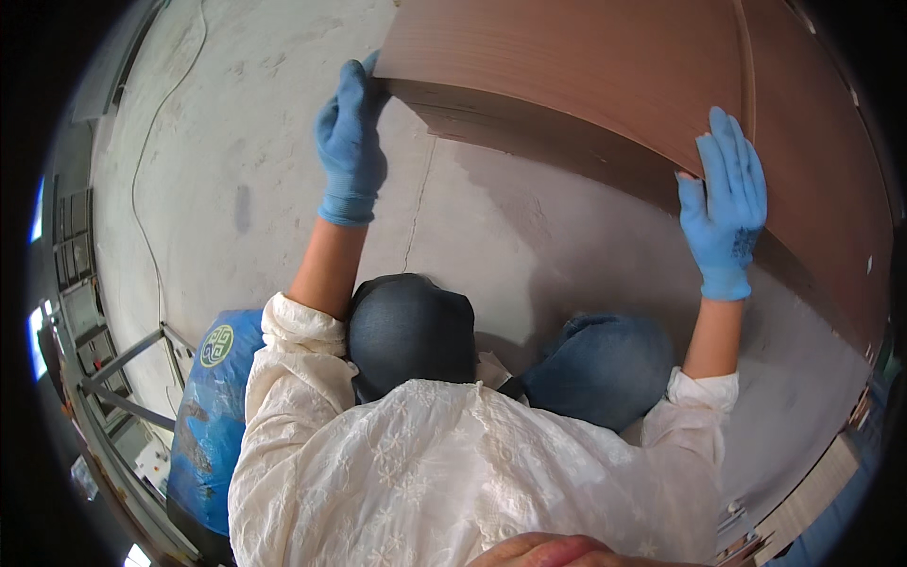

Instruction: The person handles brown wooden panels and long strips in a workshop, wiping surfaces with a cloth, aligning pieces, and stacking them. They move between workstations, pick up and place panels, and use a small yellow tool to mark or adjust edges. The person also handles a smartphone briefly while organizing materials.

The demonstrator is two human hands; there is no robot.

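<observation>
A large stack of thin reddish-brown boards [567, 57] fills the top and right of the view, its dark near side facing me. My left hand [351, 137], in a blue knitted glove, presses against the left end of the stack near its corner. Its fingers point away from me, and its palm side is hidden. On the right, my right hand [726, 203], gloved the same way, lies flat over the near edge of the stack. Its fingers stretch out over the top face, and the thumb stands apart at the edge.
Below my hands lies a grey concrete floor [236, 180] with a crack and a thin cable [139, 175]. A blue plastic-covered bundle [219, 416] stands by my left side, next to a metal frame [118, 369]. Wooden pieces [812, 491] lie at the lower right.
</observation>
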